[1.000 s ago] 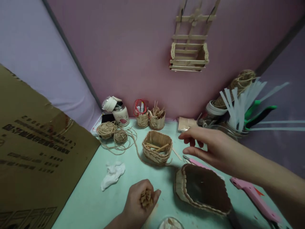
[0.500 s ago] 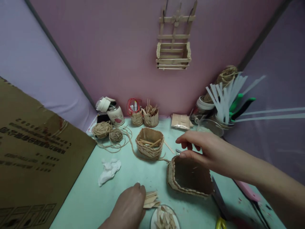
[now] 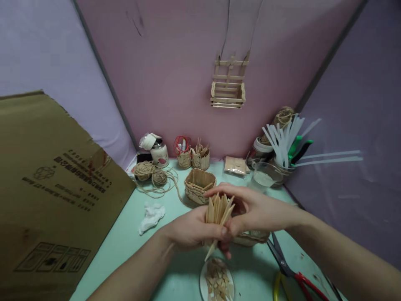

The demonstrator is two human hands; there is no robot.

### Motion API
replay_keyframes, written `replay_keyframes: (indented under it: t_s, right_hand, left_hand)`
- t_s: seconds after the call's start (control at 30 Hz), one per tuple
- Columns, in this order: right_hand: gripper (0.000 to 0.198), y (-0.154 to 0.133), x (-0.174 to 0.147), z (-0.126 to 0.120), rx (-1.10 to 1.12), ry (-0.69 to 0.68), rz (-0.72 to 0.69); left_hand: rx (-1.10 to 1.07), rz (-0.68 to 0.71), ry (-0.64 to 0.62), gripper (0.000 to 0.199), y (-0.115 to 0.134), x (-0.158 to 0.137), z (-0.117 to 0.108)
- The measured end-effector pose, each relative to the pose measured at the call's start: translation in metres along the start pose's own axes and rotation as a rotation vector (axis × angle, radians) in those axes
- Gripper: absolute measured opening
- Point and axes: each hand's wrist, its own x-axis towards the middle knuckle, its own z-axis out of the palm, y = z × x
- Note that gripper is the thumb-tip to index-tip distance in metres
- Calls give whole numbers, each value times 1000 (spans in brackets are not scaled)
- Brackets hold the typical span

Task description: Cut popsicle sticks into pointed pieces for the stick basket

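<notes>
A bundle of flat wooden craft sticks (image 3: 218,210) with pointed ends is held upright in front of me. My left hand (image 3: 191,228) is closed around its lower part, thumb across the front. My right hand (image 3: 258,209) is closed on the bundle's right side, with thumb and fingers at the sticks. One stick pokes out below, at a slant. Just under the hands stands a small round dish (image 3: 203,284) of short wooden offcuts. Behind my right hand, a rope-edged basket (image 3: 250,240) is mostly hidden. Farther back sits a smaller woven basket (image 3: 198,195) with sticks in it.
Scissors (image 3: 283,265) lie open at the right. Twine balls (image 3: 144,170) and a crumpled tissue (image 3: 152,217) are on the left, beside a large cardboard box (image 3: 62,200). Small pots, jars and a clear cup (image 3: 265,177) line the back. A wooden rack (image 3: 228,90) hangs on the wall.
My left hand has lifted the sticks from beside the dish. My right hand has come down and left from above the rope-edged basket onto the sticks. The view has shifted.
</notes>
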Motion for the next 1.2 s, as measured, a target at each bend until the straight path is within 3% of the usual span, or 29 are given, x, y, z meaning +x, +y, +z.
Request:
replay_keyframes:
  t_s: [0.1,0.17,0.23,0.37,0.5,0.67,0.73,0.83,0.93,1.03,1.13,1.2]
  right_hand:
    - [57,4,1,1,284,-102,47]
    - [60,9,1,5,438,-108,32]
    - [65,15,3,10,555,-107,25]
    - [80,19,8,14,661,-174,4]
    - [86,13,16,14,515,-180,-47]
    - [36,4,25,26,194,-144,-142]
    - [23,3,26,30,194,-9,-178]
    - [21,3,25,30,140,234,-147]
    - [18,3,26,22,10,339,-57]
    - [18,1,35,3,-110,445,-66]
    - [18,1,52,-32,-350,796,-76]
    - [14,5,68,-60,-446,946,-48]
  left_hand:
    - [-250,-117,-252,31,-11,8,1]
    - [-308,-142,-355,29,-14,11,1]
    - [-301,-111,-379,31,-14,10,3]
    - [-287,10,-310,36,-6,6,5]
    - [-306,7,-314,39,-4,5,5]
    - [-169,-141,-386,39,-12,10,7]
    - [-200,-96,-308,35,-11,11,5]
    - [-247,-35,-110,34,-5,12,-1]
    - [-188,-64,-31,39,3,12,-6]
    - [-118,-41,44,41,9,10,-8]
    - [-15,90,387,32,15,8,-10]
    - [47,170,571,24,19,7,-12]
